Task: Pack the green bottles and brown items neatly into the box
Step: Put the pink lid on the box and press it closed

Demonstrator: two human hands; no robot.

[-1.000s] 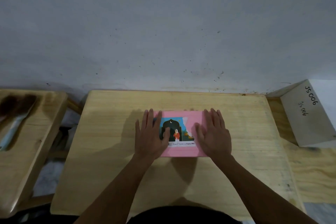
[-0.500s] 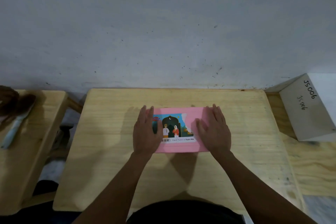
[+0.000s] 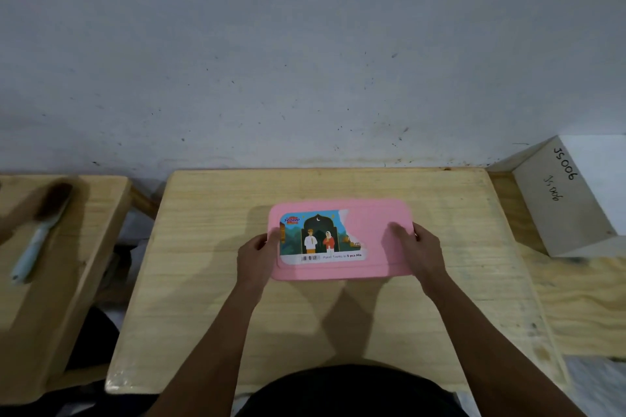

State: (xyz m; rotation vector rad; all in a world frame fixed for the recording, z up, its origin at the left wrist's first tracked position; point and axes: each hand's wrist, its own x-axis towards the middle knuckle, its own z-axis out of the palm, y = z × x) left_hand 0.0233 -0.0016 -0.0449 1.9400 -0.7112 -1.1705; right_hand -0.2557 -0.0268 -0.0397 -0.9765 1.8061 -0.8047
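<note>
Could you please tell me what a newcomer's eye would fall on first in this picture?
The pink box with its colourful label stands out, lid on, in the middle of the wooden table, gripped at its ends by the left hand and right hand. A hand-lettered white block sits at far right, and a brush lies on the neighbouring table at left.

Left hand and right hand clasp opposite box ends

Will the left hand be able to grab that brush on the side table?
Probably yes: nothing stands between the left hand and the brush. It must release the pink box first and reach well out sideways.
</note>
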